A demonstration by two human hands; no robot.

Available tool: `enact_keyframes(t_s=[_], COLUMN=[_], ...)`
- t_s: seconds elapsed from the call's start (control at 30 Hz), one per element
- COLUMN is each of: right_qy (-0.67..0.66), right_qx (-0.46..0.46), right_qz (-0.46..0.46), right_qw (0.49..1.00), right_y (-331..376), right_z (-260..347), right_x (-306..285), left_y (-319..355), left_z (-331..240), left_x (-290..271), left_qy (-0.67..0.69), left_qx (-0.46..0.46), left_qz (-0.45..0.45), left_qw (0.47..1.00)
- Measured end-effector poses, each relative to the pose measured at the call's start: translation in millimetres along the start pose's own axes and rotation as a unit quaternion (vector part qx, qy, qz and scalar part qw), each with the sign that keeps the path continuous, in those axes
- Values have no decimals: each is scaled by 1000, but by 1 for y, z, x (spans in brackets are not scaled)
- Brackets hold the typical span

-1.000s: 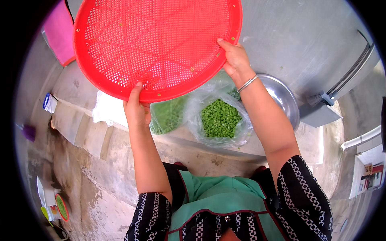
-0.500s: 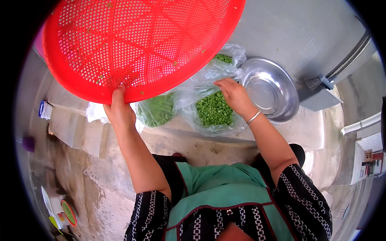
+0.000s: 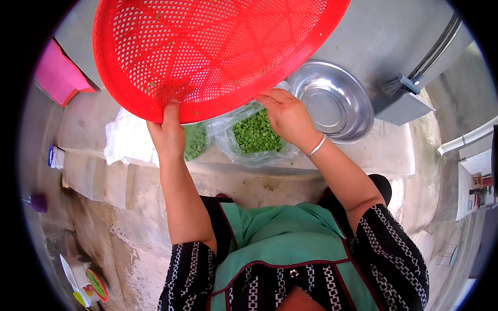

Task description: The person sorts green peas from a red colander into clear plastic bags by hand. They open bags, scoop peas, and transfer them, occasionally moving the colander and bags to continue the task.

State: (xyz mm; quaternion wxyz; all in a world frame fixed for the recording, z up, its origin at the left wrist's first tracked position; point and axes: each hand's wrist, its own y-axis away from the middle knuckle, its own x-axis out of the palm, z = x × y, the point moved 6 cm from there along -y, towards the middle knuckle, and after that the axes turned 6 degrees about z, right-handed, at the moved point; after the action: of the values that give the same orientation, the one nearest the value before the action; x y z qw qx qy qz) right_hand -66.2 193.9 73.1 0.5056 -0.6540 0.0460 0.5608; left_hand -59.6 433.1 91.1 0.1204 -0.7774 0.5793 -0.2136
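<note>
A large round red plastic sieve basket (image 3: 207, 57) is held up and tilted in front of me, with a few green bits stuck to its mesh. My left hand (image 3: 169, 129) grips its lower rim, thumb on the inner side. At the rim's lower right, my right hand (image 3: 288, 115), with a silver bangle on the wrist, has its fingers closed on the edge. Beneath the basket, a clear plastic bag (image 3: 220, 140) lies open around chopped green vegetable pieces (image 3: 257, 133). More chopped greens (image 3: 195, 142) show in plastic to the left, partly hidden by the basket.
A shiny steel basin (image 3: 332, 103) stands right of the bags on the concrete ledge (image 3: 384, 147). A white plastic bag (image 3: 129, 137) lies to the left, below a pink item (image 3: 62, 72). A broom (image 3: 399, 85) and dustpan (image 3: 404, 108) lean at the far right.
The red basket has shifted to the right in view. My right hand has gone from above the bag of greens to the basket's rim and taken hold of it.
</note>
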Motion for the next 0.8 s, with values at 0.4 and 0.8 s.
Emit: enact_keyframes(t_s=[0.4, 0.8], right_qy=[-444, -615], right_qx=[422, 229], right_qz=[-115, -561], right_qw=[782, 504], right_y=[172, 526], right_z=[-106, -90], right_x=[-131, -363], left_y=[56, 266], left_z=[-12, -24], left_x=[156, 457], left_qy=[-107, -89], left_qx=[164, 500], left_qz=[229, 490], left_qw=[953, 708])
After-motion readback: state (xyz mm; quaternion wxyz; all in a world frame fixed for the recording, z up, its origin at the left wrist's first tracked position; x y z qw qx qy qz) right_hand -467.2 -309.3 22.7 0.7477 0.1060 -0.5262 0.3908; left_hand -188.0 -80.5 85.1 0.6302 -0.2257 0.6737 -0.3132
